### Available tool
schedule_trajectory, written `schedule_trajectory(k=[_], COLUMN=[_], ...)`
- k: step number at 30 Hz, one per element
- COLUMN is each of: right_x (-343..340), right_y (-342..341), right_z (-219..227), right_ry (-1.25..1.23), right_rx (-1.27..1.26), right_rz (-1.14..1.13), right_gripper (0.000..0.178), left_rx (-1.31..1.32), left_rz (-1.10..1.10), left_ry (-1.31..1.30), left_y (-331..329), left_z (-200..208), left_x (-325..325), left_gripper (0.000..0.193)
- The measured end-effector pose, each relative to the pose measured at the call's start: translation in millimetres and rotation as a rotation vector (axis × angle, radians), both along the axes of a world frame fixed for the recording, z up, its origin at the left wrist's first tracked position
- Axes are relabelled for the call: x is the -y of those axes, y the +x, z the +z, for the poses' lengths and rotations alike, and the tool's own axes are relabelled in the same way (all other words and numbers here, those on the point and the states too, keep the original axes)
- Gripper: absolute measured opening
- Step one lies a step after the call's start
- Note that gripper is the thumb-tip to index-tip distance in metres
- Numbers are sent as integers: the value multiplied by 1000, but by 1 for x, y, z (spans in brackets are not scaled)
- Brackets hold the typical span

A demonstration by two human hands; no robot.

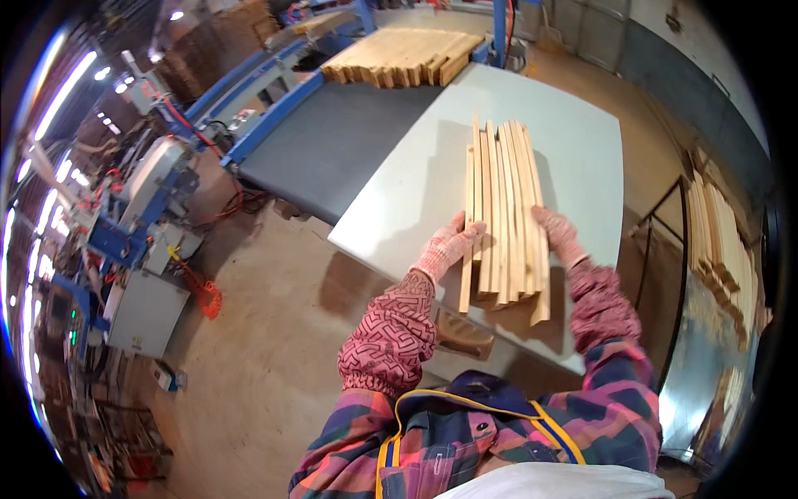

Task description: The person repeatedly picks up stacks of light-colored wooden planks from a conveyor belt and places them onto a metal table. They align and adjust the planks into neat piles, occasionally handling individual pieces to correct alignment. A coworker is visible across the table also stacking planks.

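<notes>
A bundle of long pale wooden strips (505,208) lies on the white tabletop (573,125), side by side with uneven ends. My left hand (451,243), in a pinkish knit glove, grips the bundle's left side. Against its right side presses my right hand (559,233), gloved the same way, so the strips sit squeezed between the two. Patterned red sleeve covers run up both forearms. The fingertips under the strips are hidden.
Beyond the table's left side runs a dark conveyor belt (341,145), with a row of wooden boards (403,54) at its far end. Blue machines stand at the left. More wooden strips (716,241) are stacked on a rack at the right. A wooden block (462,334) sits below the table's near edge.
</notes>
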State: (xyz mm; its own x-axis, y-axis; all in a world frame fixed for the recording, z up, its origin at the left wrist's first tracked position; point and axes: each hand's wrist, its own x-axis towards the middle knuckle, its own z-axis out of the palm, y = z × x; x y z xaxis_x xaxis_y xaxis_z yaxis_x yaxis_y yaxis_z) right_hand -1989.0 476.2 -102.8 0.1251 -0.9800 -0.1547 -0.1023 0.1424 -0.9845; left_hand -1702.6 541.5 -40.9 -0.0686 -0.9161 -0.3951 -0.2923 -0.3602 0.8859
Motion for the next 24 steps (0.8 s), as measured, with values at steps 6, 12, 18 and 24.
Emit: schedule_trajectory(k=[6, 12, 18, 24], right_x=[-77, -112, -11, 78], right_y=[68, 328, 367, 348], right_z=[169, 159, 92, 27], right_ry=[-68, 278, 65, 87], right_rx=[-295, -1131, -544, 763], right_rz=[-223, 164, -320, -288], right_gripper=[64, 107, 50, 30], left_rx=[-471, -302, -774, -436], left_rz=[-68, -155, -172, -62], left_ry=[60, -246, -96, -64], left_y=[96, 179, 220, 261], left_z=[-13, 66, 67, 22], left_x=[37, 103, 172, 210], left_gripper=[41, 35, 68, 77])
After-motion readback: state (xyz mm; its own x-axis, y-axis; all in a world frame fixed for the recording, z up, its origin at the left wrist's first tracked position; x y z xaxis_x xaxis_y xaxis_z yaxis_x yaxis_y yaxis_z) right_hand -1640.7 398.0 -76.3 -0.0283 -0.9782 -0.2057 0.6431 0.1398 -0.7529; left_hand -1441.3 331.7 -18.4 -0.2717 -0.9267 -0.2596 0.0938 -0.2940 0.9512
